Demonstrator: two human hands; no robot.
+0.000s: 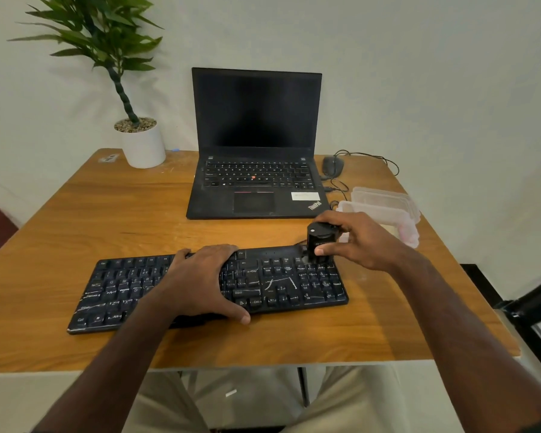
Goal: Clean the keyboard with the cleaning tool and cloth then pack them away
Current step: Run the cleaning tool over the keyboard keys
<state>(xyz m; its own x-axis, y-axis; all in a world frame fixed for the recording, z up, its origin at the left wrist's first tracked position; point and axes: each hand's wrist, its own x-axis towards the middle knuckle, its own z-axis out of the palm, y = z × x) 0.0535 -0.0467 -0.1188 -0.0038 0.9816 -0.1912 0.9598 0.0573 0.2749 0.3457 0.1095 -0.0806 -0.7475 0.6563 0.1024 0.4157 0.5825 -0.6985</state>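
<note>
Both forearms reach forward over the front edge of the desk (60, 232). Near that front edge lies the black keyboard (278, 285), with white streaks of dirt on many keys. On its middle rests the left hand (200, 276), palm down, with relaxed fingers over the far edge and the thumb at the near edge, so it holds the keyboard in place. At the keyboard's far right corner the right hand (359, 242) grips the black cleaning tool (320, 243); its fingers are curled around the body and the thumb presses the front side. The tool stands upright with its lower end on the keys. Behind, toward the back edge, an open laptop (256, 145) shows a dark screen. To its right lie a mouse (333, 165) and clear plastic containers (384, 204). A potted plant (142, 142) stands at the back left corner.
</note>
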